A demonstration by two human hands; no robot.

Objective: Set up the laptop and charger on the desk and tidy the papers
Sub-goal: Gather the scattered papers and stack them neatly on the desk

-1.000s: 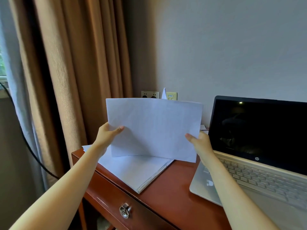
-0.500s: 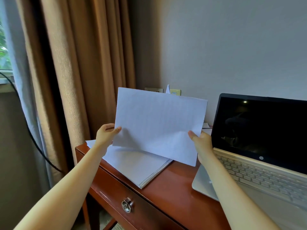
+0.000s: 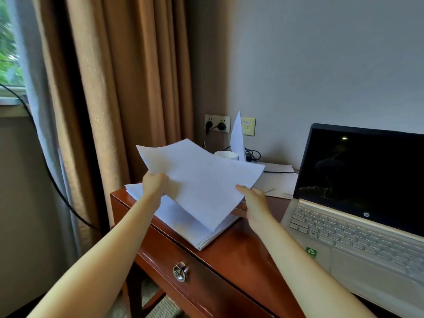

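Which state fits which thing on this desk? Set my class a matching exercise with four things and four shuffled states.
Things:
1 laptop
2 sheets
3 stack
4 cup

States:
a lying flat on the desk
b open, screen dark
c held up, tilted
d partly hidden behind the sheets

Pairs: 1-b, 2-c, 3-a, 4-d

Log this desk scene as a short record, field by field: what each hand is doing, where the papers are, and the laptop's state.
left hand: grips the left edge of the held sheets
right hand: pinches their right edge, thumb on top
held sheets: tilted, raised just above the paper stack
paper stack: lying at the left end of the desk
laptop: open on the desk, screen dark, right of the stack
wall socket: two dark plugs in it
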